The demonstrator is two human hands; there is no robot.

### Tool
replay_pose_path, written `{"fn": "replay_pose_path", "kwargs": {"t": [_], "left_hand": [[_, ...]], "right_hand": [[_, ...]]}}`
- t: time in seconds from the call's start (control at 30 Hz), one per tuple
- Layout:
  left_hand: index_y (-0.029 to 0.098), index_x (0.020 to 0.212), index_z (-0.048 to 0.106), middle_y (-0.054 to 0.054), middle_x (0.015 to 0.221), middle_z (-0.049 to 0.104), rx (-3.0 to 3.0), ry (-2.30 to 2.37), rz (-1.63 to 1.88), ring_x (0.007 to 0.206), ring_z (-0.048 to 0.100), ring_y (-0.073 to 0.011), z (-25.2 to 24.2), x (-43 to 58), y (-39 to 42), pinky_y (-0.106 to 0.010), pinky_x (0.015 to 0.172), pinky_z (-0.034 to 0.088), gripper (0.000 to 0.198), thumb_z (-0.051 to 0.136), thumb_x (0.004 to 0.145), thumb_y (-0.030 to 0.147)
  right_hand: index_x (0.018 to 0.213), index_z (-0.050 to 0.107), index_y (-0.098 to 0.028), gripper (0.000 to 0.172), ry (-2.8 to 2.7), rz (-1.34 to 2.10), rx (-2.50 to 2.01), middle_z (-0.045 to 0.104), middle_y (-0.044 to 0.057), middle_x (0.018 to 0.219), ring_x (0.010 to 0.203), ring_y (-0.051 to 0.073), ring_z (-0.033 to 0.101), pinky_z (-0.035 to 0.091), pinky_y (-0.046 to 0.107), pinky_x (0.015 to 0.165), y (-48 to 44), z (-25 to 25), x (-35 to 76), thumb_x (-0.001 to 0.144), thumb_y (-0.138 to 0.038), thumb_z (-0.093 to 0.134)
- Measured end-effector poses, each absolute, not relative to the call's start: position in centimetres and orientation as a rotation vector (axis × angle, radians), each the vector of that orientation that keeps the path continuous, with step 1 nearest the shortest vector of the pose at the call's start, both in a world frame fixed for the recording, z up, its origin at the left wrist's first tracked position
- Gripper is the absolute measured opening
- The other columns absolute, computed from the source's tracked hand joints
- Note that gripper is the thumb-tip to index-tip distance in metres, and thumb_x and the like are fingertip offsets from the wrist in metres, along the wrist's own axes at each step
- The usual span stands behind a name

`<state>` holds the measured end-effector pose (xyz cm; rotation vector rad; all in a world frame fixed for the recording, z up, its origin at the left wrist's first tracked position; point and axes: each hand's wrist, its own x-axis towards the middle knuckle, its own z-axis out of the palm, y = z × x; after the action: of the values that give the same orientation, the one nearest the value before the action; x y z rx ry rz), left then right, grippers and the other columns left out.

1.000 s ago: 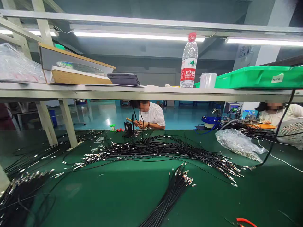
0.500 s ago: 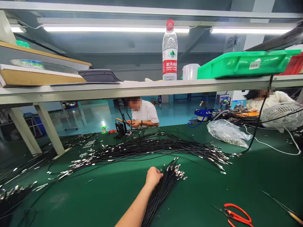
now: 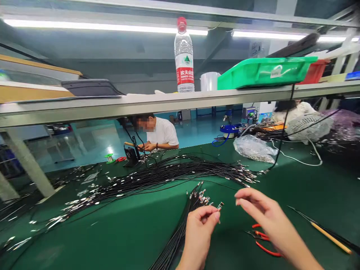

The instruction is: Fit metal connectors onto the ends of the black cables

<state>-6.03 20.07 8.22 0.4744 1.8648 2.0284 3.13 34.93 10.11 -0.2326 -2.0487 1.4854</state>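
My left hand (image 3: 200, 232) is closed, its thumb and forefinger pinching the end of a cable (image 3: 220, 207) where a small metal connector sticks out. Beneath and to the left of it lies a bundle of black cables (image 3: 176, 236), their connector ends fanned out toward the back. My right hand (image 3: 263, 213) is raised to the right of the held connector, its thumb and fingers slightly apart with nothing visible between them. Partly covered by that hand are red-handled cutters (image 3: 264, 237) on the green mat (image 3: 118, 228).
A larger heap of black cables (image 3: 168, 170) stretches across the bench. Behind it are a clear plastic bag (image 3: 253, 148), a white fan (image 3: 309, 126) and a co-worker (image 3: 163, 133). A wooden-handled tool (image 3: 332, 237) lies right. The overhead shelf (image 3: 140, 107) bears a water bottle (image 3: 184, 56) and green tray (image 3: 267, 73).
My left hand has moved right from beside the bundle and now pinches a cable end. My right hand has come into view. The camera view has turned slightly right.
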Motion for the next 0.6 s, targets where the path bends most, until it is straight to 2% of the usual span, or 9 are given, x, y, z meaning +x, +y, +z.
{"fn": "replay_pose_path", "kwargs": {"t": [0.1, 0.23, 0.37, 0.6], "left_hand": [[0.012, 0.065, 0.068, 0.000, 0.055, 0.056, 0.499, 1.875, 1.940, 0.049, 0.038, -0.0074, 7.6, -4.7, 20.8, -0.021, 0.050, 0.031, 0.016, 0.069, 0.061, 0.028], [0.012, 0.068, 0.068, -0.001, 0.056, 0.056, 0.506, 1.866, 1.866, 0.049, 0.040, -0.0084, 6.6, -4.8, 21.3, -0.022, 0.049, 0.033, 0.019, 0.068, 0.061, 0.029], [0.012, 0.074, 0.069, -0.004, 0.067, 0.061, 0.517, 1.831, 1.893, 0.060, 0.048, -0.0111, 6.2, -4.8, 21.8, -0.022, 0.057, 0.037, 0.021, 0.071, 0.060, 0.028], [0.012, 0.070, 0.066, 0.004, 0.054, 0.045, 0.459, 1.627, 1.847, 0.049, 0.030, -0.0055, 6.8, -4.7, 21.7, -0.020, 0.047, 0.021, 0.017, 0.069, 0.066, 0.029]], "right_hand": [[0.078, 0.058, -0.019, 0.026, -2.178, 1.561, -0.203, 0.058, 0.001, 0.073, 0.072, 0.017, 0.055, 0.045, 0.027, 0.067, 34.9, 8.2, 1.2, 0.079, -0.044, 0.051], [0.056, 0.046, -0.019, 0.038, -2.256, 1.490, -0.214, 0.046, -0.002, 0.058, 0.060, 0.014, 0.045, 0.037, 0.025, 0.058, 34.6, 6.7, 1.1, 0.083, -0.045, 0.042], [0.055, 0.043, -0.019, 0.037, -2.263, 1.455, -0.280, 0.042, -0.003, 0.055, 0.057, 0.013, 0.042, 0.034, 0.025, 0.057, 34.6, 6.5, 1.5, 0.083, -0.043, 0.041], [0.056, 0.037, -0.020, 0.034, -2.257, 1.480, -0.263, 0.036, -0.004, 0.055, 0.056, 0.012, 0.036, 0.030, 0.024, 0.054, 34.6, 6.2, 1.4, 0.083, -0.040, 0.039]]}}
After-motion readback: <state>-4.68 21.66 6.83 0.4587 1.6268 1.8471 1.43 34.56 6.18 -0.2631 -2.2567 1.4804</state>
